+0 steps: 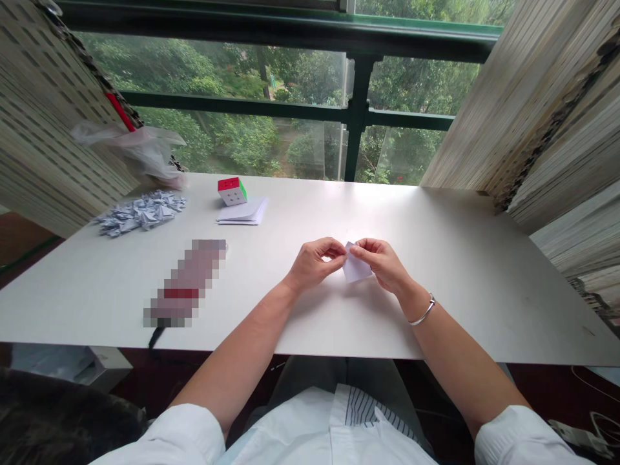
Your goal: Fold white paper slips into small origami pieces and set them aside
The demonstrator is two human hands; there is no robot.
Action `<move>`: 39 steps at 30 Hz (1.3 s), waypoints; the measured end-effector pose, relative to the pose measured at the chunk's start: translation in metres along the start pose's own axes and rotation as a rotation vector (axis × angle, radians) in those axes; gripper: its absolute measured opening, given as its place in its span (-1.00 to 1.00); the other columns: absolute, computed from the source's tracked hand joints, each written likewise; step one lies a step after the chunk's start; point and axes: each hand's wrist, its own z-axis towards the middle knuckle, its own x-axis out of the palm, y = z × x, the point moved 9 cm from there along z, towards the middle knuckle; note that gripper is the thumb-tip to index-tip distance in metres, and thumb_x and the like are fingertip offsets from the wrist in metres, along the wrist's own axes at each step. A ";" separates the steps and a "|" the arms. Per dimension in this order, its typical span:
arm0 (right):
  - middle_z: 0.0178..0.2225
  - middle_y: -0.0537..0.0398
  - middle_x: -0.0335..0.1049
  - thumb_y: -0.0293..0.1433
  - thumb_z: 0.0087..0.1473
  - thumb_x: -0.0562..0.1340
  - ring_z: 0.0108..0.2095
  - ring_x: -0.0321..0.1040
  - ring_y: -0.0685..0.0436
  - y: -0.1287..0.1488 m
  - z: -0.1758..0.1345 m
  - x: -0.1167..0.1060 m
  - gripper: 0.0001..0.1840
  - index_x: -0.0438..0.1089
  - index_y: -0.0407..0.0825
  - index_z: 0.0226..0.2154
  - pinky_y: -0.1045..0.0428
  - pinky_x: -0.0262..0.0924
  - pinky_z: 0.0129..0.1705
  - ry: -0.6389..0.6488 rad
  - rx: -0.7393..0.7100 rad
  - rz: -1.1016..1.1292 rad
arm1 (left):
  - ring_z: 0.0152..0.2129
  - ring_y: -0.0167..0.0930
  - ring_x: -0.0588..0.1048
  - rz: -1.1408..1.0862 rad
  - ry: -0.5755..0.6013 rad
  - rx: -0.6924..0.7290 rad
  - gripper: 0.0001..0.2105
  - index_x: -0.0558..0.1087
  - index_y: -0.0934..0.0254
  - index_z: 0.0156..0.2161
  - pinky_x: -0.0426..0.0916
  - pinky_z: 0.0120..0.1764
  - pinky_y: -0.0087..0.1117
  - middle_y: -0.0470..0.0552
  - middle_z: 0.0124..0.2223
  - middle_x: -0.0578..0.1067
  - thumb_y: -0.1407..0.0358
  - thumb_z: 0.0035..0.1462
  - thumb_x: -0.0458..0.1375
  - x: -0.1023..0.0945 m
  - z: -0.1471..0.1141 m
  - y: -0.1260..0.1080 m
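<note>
Midway between far and near edges of tabletop (pixel 460 278), small paper piece (pixel 357 270) is pinched by left hand (pixel 314 263) and right hand (pixel 386 263), fingertips nearly meeting. Folding judged partly done; creases too small to read. Toward far left corner, folded paper shapes (pixel 141 213) are heaped; near far edge, paper stack (pixel 246 212) lies, judged unused.

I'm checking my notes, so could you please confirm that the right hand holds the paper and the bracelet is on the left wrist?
Not quite: the head view shows the bracelet on the right wrist; the right hand does hold the paper.
</note>
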 end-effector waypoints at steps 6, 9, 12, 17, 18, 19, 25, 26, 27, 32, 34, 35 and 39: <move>-0.56 0.19 0.35 -0.07 -0.19 0.43 -0.57 0.19 0.04 0.000 0.002 -0.001 -0.57 0.37 -0.05 -0.48 0.08 0.07 -0.50 -0.014 -0.013 -0.014 | -0.41 -0.42 0.49 -0.156 -0.051 -0.073 -0.84 0.52 0.29 -0.36 0.42 -0.27 -0.35 -0.01 -0.37 0.53 0.25 -0.03 0.33 0.000 0.000 0.010; -0.55 0.18 0.36 -0.07 -0.17 0.43 -0.57 0.18 0.05 0.000 0.002 -0.001 -0.57 0.36 -0.06 -0.48 0.09 0.06 -0.51 -0.015 -0.018 -0.018 | -0.44 -0.45 0.46 -0.254 -0.078 -0.117 -0.79 0.48 0.31 -0.37 0.42 -0.32 -0.37 -0.04 -0.39 0.51 0.22 -0.04 0.35 0.001 0.000 0.013; -0.53 0.16 0.39 -0.06 -0.17 0.42 -0.56 0.21 0.04 0.000 0.001 -0.001 -0.57 0.35 -0.06 -0.47 0.08 0.08 -0.50 -0.013 -0.021 -0.017 | -0.45 -0.46 0.46 -0.299 -0.083 -0.152 -0.76 0.46 0.32 -0.38 0.41 -0.34 -0.39 -0.05 -0.40 0.50 0.20 -0.05 0.36 0.003 0.000 0.015; -0.53 0.16 0.39 -0.06 -0.17 0.43 -0.55 0.23 0.03 -0.003 0.002 -0.003 -0.57 0.37 -0.06 -0.47 0.08 0.08 -0.49 -0.032 -0.023 -0.004 | -0.43 -0.47 0.48 -0.333 -0.057 -0.190 -0.76 0.48 0.32 -0.33 0.41 -0.30 -0.39 -0.04 -0.35 0.52 0.26 -0.09 0.38 0.004 0.000 0.016; -0.54 0.17 0.37 -0.07 -0.17 0.43 -0.56 0.21 0.04 -0.003 0.003 -0.004 -0.57 0.37 -0.06 -0.47 0.08 0.07 -0.50 -0.038 -0.023 -0.002 | -0.41 -0.46 0.49 -0.329 -0.055 -0.191 -0.76 0.48 0.32 -0.32 0.41 -0.29 -0.39 -0.03 -0.34 0.53 0.27 -0.09 0.38 0.004 0.000 0.016; -0.55 0.18 0.36 -0.07 -0.18 0.43 -0.57 0.20 0.05 -0.004 0.003 -0.004 -0.57 0.37 -0.06 -0.48 0.09 0.06 -0.51 -0.042 -0.021 -0.002 | -0.40 -0.45 0.50 -0.322 -0.056 -0.190 -0.76 0.48 0.32 -0.32 0.42 -0.28 -0.39 -0.02 -0.33 0.53 0.28 -0.09 0.38 0.004 0.000 0.016; -0.55 0.18 0.35 -0.07 -0.19 0.44 -0.56 0.18 0.05 -0.004 0.003 -0.002 -0.57 0.37 -0.07 -0.48 0.09 0.02 -0.52 -0.047 -0.026 0.007 | -0.41 -0.42 0.51 -0.272 -0.110 -0.142 -0.79 0.48 0.32 -0.32 0.44 -0.29 -0.36 -0.02 -0.37 0.54 0.26 -0.05 0.35 0.000 -0.001 0.019; -0.56 0.18 0.34 -0.07 -0.18 0.44 -0.57 0.18 0.06 -0.003 0.003 -0.002 -0.57 0.38 -0.07 -0.48 0.09 0.02 -0.52 -0.048 -0.029 0.011 | -0.41 -0.41 0.52 -0.258 -0.111 -0.113 -0.79 0.49 0.31 -0.30 0.44 -0.29 -0.36 -0.02 -0.37 0.55 0.26 -0.04 0.34 0.000 -0.001 0.018; -0.56 0.19 0.34 -0.08 -0.18 0.44 -0.57 0.17 0.06 -0.003 0.003 -0.002 -0.57 0.38 -0.07 -0.48 0.09 0.02 -0.52 -0.049 -0.033 0.015 | -0.40 -0.41 0.52 -0.234 -0.109 -0.076 -0.80 0.50 0.29 -0.28 0.44 -0.28 -0.35 -0.02 -0.36 0.55 0.26 -0.02 0.34 0.000 -0.001 0.015; -0.57 0.19 0.32 -0.10 -0.19 0.44 -0.57 0.15 0.07 -0.002 0.002 -0.001 -0.58 0.37 -0.07 -0.49 0.09 -0.01 -0.53 -0.047 -0.030 0.027 | -0.36 -0.39 0.52 -0.061 -0.123 0.061 -0.85 0.55 0.26 -0.33 0.43 -0.24 -0.35 -0.01 -0.32 0.57 0.25 0.00 0.32 -0.004 -0.003 0.003; -0.57 0.20 0.31 -0.10 -0.18 0.44 -0.58 0.15 0.07 -0.003 0.002 -0.001 -0.58 0.36 -0.07 -0.50 0.10 -0.02 -0.54 -0.046 -0.028 0.025 | -0.37 -0.39 0.51 -0.056 -0.142 0.029 -0.84 0.54 0.27 -0.34 0.42 -0.24 -0.35 -0.02 -0.33 0.57 0.23 -0.01 0.33 -0.006 -0.002 0.005; -0.58 0.20 0.30 -0.10 -0.18 0.44 -0.58 0.15 0.07 -0.002 0.002 -0.001 -0.58 0.36 -0.07 -0.50 0.10 -0.02 -0.54 -0.044 -0.031 0.024 | -0.38 -0.39 0.51 -0.074 -0.148 0.003 -0.83 0.53 0.27 -0.34 0.41 -0.25 -0.35 -0.02 -0.34 0.56 0.23 -0.02 0.33 -0.006 -0.002 0.008; -0.57 0.20 0.31 -0.09 -0.16 0.43 -0.58 0.14 0.08 -0.002 0.002 0.001 -0.58 0.36 -0.07 -0.49 0.10 -0.01 -0.53 -0.030 -0.049 0.013 | -0.40 -0.43 0.48 -0.205 -0.150 -0.097 -0.78 0.49 0.30 -0.36 0.37 -0.29 -0.39 -0.03 -0.36 0.53 0.21 -0.05 0.35 -0.002 -0.001 0.018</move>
